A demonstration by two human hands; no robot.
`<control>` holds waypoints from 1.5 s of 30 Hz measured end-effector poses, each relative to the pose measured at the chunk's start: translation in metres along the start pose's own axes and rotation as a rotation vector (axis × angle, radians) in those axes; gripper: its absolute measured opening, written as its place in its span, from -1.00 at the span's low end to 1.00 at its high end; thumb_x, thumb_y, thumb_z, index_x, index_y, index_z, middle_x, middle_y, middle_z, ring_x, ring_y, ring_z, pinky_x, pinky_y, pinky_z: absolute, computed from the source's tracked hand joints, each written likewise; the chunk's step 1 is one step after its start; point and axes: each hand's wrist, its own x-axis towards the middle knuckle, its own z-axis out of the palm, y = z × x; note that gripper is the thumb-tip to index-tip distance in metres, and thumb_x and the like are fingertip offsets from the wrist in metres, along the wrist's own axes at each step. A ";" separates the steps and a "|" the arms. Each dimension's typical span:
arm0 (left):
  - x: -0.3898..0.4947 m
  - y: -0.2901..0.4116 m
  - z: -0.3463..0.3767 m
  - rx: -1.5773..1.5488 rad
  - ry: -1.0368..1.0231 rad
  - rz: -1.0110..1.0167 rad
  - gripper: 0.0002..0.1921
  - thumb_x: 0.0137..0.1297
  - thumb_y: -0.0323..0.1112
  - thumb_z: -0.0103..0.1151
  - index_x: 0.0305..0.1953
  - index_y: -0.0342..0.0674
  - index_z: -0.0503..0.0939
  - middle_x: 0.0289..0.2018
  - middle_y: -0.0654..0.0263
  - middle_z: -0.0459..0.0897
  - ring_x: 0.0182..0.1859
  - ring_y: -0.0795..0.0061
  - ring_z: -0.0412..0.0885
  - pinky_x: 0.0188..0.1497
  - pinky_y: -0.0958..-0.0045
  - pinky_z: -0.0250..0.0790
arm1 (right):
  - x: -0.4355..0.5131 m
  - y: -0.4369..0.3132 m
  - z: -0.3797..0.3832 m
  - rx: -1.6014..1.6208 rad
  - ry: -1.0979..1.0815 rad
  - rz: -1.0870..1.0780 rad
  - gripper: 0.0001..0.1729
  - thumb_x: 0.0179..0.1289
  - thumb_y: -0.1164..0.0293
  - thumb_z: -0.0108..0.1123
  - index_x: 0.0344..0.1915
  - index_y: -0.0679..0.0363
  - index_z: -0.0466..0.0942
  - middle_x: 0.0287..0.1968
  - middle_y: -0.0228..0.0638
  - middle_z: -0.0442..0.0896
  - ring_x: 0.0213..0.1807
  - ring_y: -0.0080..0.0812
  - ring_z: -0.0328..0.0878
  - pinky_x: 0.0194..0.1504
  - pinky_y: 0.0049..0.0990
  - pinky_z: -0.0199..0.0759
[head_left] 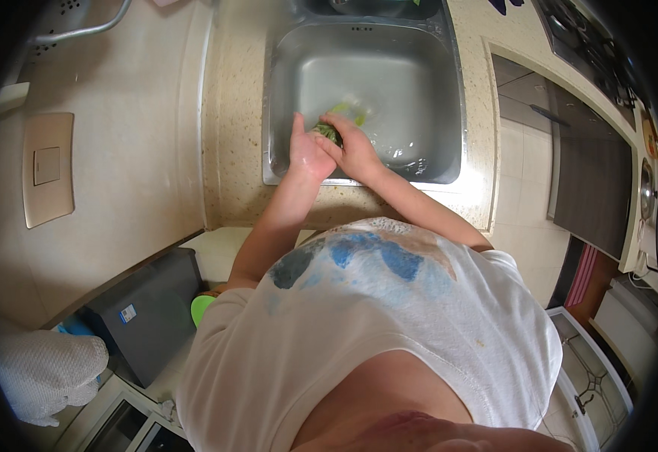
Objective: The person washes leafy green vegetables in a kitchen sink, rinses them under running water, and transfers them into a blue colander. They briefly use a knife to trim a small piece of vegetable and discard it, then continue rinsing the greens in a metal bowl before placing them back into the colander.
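Over the near left part of a stainless steel sink basin [385, 90], both hands meet around a small green vegetable [328, 132], perhaps a bunch of leaves or stems. My left hand [311, 153] is turned palm up with its thumb raised, and its fingers go out of sight beneath the vegetable and the other hand. My right hand [357, 150] lies across from the right, fingers curled over the green piece. Just beyond the fingers, yellow-green bits [359, 118] show in rippling water at the basin's bottom. Much of the held vegetable is hidden.
A speckled stone countertop [233, 130] surrounds the sink, with a second basin [385, 8] behind. To the left rises a tiled wall with a switch plate [47, 169]. A gas stove [583, 45] stands at the far right. A dark grey box [148, 311] is at lower left.
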 end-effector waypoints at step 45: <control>0.070 -0.049 0.006 2.404 -0.513 0.359 -0.55 0.08 -0.57 0.06 0.07 -0.13 0.50 -0.07 0.02 0.56 0.02 0.05 0.51 0.03 0.23 0.39 | -0.036 0.071 -0.114 0.952 0.576 0.722 -0.83 0.24 0.52 0.15 -0.19 0.35 0.54 -0.31 -0.26 0.60 -0.34 -0.49 0.54 -0.40 -0.59 0.47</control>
